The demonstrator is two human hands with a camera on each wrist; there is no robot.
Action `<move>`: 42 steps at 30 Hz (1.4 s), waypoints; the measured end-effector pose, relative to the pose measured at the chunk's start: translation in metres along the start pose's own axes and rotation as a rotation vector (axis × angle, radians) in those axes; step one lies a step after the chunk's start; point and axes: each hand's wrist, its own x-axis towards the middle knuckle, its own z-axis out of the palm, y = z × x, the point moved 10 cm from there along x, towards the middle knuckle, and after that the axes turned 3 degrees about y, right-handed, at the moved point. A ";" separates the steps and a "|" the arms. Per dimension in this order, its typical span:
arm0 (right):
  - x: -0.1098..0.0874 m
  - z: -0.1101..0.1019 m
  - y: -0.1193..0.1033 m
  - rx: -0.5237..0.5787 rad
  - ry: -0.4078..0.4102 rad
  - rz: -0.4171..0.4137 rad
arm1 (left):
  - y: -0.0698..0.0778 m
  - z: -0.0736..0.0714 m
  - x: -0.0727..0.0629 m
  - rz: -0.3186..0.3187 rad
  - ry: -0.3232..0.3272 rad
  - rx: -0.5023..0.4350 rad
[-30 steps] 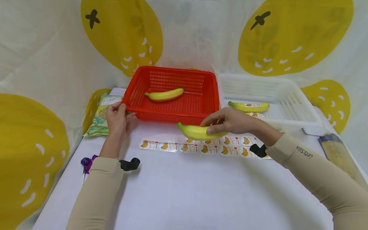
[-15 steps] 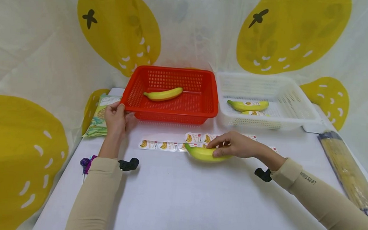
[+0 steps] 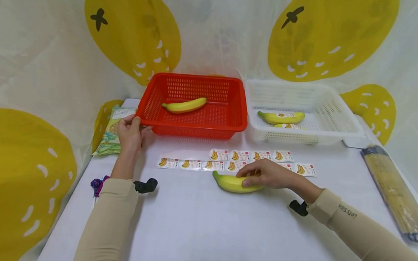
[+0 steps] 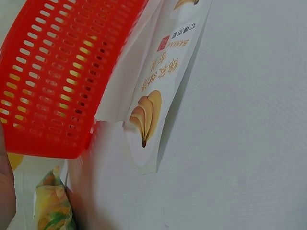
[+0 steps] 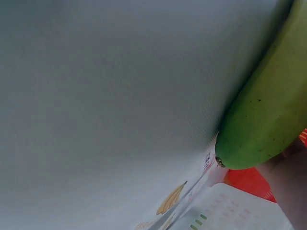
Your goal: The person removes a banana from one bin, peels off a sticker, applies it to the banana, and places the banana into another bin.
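Our left hand (image 3: 129,136) pinches the red basket (image 3: 195,128) at its near left corner; a light hold there should keep it steady. Our right hand (image 3: 275,174) pinches the held banana (image 3: 229,183) over mid-desk (image 3: 190,231), just in front of the sticker rows (image 3: 190,164), green tip leftward; whether it touches the desk we cannot tell. We would do well to keep it level, off the stickers (image 3: 282,156), and gripped gently. Counting left to right: one banana (image 3: 184,106) in the red basket, two rows with at least ten stickers, one banana in hand, two labelled bananas (image 3: 283,119) in the white basket (image 3: 338,137) toward the desk's back right corner.
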 end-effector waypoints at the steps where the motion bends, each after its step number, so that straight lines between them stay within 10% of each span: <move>1: 0.000 0.001 0.001 0.000 -0.003 0.008 | 0.000 0.000 0.000 0.000 -0.002 -0.001; 13: 0.000 0.003 0.001 -0.020 -0.001 0.024 | 0.001 0.000 -0.002 -0.003 0.006 0.001; 24: 0.000 0.003 0.003 -0.021 -0.009 0.049 | -0.008 -0.009 -0.026 -0.105 0.060 0.226; 29: 0.000 0.003 0.004 -0.012 -0.010 0.052 | -0.011 0.016 -0.046 -0.011 -0.089 0.391; 37: -0.004 0.002 0.005 -0.005 0.008 0.041 | -0.018 0.095 -0.092 0.314 -0.553 0.839; 42: -0.004 0.002 0.002 -0.006 0.022 0.012 | -0.041 0.122 -0.106 0.373 -0.673 1.064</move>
